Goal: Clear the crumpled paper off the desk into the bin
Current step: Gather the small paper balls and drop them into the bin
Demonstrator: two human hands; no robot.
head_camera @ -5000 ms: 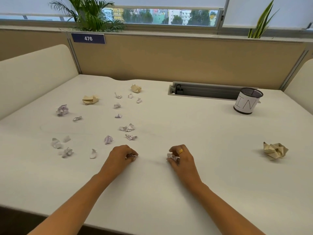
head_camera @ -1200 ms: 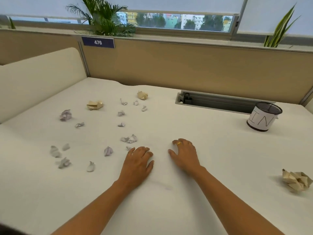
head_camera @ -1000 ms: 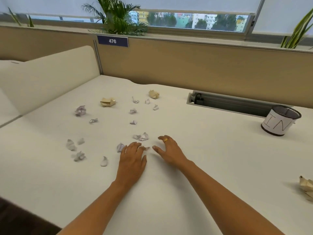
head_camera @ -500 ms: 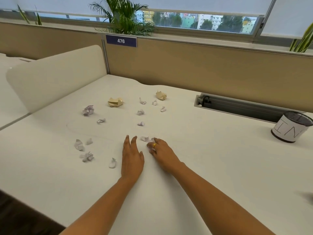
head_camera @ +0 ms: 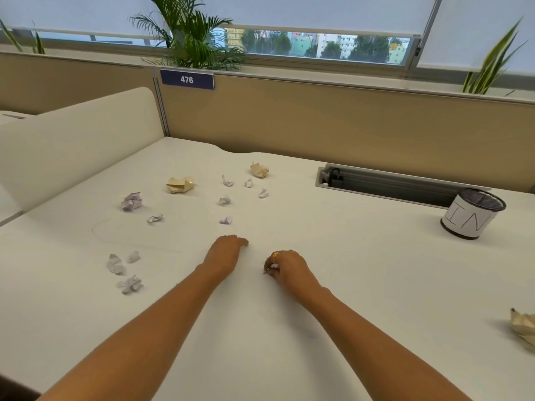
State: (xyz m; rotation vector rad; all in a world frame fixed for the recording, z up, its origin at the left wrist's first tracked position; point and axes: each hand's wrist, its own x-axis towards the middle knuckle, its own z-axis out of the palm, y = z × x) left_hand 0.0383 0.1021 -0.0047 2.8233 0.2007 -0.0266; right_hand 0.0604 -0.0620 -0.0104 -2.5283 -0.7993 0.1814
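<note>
Head view: pinches paper scrap point(head_camera: 274, 266) in right hand point(head_camera: 289, 266), fingers curled round it, low over desk point(head_camera: 347, 285). Rests left hand point(head_camera: 225, 254) beside it, fingers curled under; cannot tell if gripping anything. Shows other crumpled papers point(head_camera: 131, 201) scattered left, bin point(head_camera: 470, 218) far right.

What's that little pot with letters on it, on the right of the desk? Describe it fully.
The bin is a small round pot of black wire mesh, wrapped in a white paper band with hand-drawn letters, "IN" showing. It stands upright, open-topped, at the far right of the white desk, just in front of the grey cable slot. Only the desk touches it; its inside cannot be seen.
</note>
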